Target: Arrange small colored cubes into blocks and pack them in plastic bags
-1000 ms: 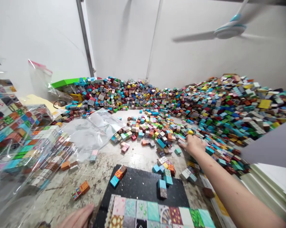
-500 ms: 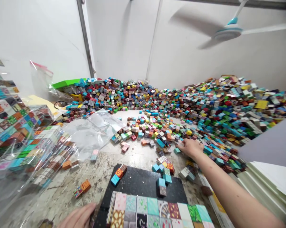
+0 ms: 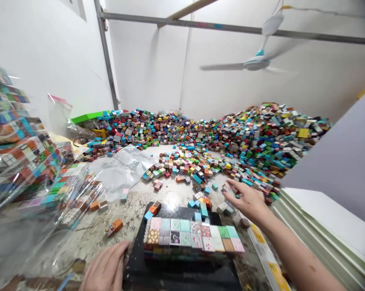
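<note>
My right hand [image 3: 249, 200] is over the loose blocks at the right, thumb and forefinger around a small pale and reddish block [image 3: 226, 187]. The hand partly hides it. My left hand [image 3: 106, 266] rests flat at the left edge of a black board [image 3: 182, 275], fingers extended and holding nothing. On the board stands a slab of joined picture blocks [image 3: 194, 238], its top tiles pink, teal, green and patterned. Behind the slab at the left is a short orange and blue block strip [image 3: 152, 211]; teal blocks [image 3: 202, 210] lie at its back right.
A long heap of coloured blocks [image 3: 176, 125] lines the wall. Clear plastic bags with block slabs [image 3: 33, 173] are piled at left, near a flat clear bag [image 3: 118, 169]. White sheets [image 3: 318, 218] stand at right. A fan [image 3: 256, 62] hangs above.
The view has tilted up and turned right. My right hand has drawn back slightly from the scattered blocks, a small block at its fingertips. More of my left hand shows beside the board.
</note>
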### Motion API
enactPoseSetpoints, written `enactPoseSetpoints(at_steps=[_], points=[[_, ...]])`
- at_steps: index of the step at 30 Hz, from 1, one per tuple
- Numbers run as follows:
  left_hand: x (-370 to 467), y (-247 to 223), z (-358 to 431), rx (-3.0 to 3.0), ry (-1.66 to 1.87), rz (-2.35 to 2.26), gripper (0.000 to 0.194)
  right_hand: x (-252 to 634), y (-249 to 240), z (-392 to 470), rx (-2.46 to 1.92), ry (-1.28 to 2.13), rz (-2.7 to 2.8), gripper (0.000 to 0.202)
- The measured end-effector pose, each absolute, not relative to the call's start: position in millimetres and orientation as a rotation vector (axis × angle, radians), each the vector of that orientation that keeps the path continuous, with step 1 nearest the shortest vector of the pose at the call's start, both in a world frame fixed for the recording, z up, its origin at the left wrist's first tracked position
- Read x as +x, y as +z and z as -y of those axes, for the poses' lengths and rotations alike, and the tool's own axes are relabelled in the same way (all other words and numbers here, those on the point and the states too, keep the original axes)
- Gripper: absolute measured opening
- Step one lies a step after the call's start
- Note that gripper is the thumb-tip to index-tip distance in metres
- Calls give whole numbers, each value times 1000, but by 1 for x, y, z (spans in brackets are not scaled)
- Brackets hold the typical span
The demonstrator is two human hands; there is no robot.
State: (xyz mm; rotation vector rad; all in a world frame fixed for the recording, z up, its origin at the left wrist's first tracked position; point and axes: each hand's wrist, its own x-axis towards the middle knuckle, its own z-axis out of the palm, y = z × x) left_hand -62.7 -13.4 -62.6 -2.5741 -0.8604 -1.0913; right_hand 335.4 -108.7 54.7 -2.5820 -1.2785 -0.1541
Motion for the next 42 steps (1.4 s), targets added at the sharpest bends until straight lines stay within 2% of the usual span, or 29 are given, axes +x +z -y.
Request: enactPoseSetpoints(at_steps=[8,11,14,17,20,24,30,36,42], points=[[-62,-71,16,-2708,-1194,1010,29,276,84,168,-2284,28,1202,52],[-56,-45,20,-2666,-1433,1095,30,246,102,177,-2193,9,1399,44],[-44,1,31,-2651,-1508,933,37,223,108,173,-2081,0,1574,36],[-25,45,43,-2757,-1308,690,47,208,105,162,-2077,-12,1647,38],[-2,68,51,-2815,-1019,489,57,198,100,153,-2143,-60,1679,37],[17,68,54,-2841,-784,410,54,195,95,148,-2136,-21,1701,37],[21,61,54,-2865,-753,451,40,213,93,160,-1931,216,1744,56],[23,63,54,-2828,-820,451,37,215,92,157,-1874,326,1755,38],[22,61,54,-2832,-795,434,40,206,92,149,-1826,260,1767,37]])
